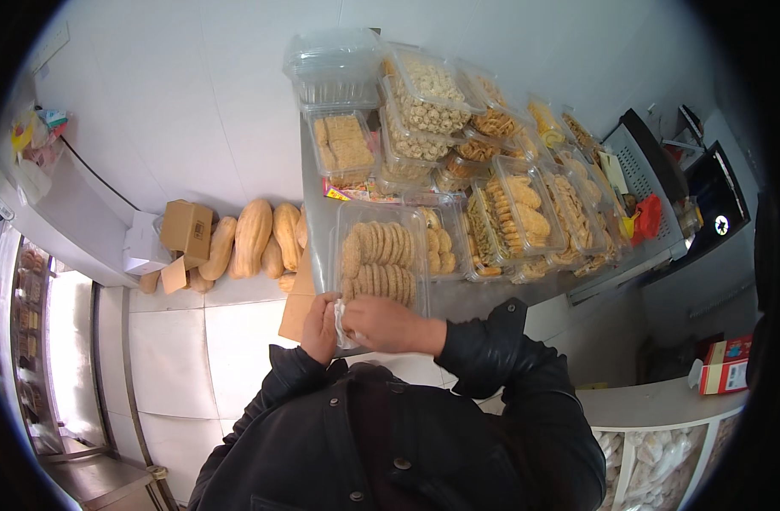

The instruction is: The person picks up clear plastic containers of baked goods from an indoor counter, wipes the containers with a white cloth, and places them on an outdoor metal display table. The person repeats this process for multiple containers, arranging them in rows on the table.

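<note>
My left hand (320,326) grips a crumpled white sheet (340,324), thin paper or plastic, at the near edge of the metal table. My right hand (383,324) is curled over the same sheet from the other side, its fingertips mostly hidden. Right beyond both hands is a clear plastic box (422,249) holding two rows of round, seed-coated cookies (380,246). My right hand covers the near end of those rows. Beside this box, a second clear box (457,246) contains round pastries (438,243).
Stacked clear boxes of snacks (422,108) fill the table's back and right. Empty plastic boxes (332,70) are piled at the back left. A monitor (716,198) stands at right. Large squashes (253,236) and a cardboard box (185,230) lie on the floor along the wall.
</note>
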A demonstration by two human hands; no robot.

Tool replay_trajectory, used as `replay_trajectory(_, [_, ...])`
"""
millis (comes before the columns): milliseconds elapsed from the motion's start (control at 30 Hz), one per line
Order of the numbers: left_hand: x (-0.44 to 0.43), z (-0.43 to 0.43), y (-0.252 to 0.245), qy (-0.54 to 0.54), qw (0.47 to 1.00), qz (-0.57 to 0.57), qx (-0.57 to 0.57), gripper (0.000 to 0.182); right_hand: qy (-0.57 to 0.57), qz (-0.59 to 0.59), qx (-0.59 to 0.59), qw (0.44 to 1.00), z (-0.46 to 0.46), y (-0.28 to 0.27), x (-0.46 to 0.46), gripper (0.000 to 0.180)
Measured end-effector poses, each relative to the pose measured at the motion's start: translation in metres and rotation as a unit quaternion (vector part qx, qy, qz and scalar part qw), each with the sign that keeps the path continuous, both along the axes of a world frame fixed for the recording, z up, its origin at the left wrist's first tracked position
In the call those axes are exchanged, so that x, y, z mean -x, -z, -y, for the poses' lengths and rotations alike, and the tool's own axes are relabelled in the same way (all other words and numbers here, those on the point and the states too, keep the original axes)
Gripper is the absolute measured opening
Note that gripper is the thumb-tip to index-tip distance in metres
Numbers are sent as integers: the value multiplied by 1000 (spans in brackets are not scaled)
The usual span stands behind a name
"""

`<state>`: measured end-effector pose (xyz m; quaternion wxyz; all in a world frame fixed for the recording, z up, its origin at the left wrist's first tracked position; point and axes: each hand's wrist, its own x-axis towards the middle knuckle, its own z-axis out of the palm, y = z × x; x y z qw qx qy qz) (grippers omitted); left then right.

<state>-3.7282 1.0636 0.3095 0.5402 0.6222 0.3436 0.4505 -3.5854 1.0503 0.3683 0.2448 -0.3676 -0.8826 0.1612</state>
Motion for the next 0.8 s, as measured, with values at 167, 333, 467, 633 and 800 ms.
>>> replay_trajectory(167, [-4,4,4,12,985,17,174,16,138,90,-42,985,-100,21,-39,7])
replay_trajectory(333, [-11,9,6,-28,986,83,138,15,322,174,-86,927,-107,44,-107,6])
replay_trajectory(467, [-14,14,4,-50,986,84,134,16,296,254,-78,918,-12,-1,-77,4])
replay_trajectory(633, [-17,14,1,-44,982,111,145,16,92,118,176,973,39,-16,-37,10])
replay_trajectory(800, [-18,16,2,4,983,103,154,18,283,12,100,954,-7,-7,-28,11])
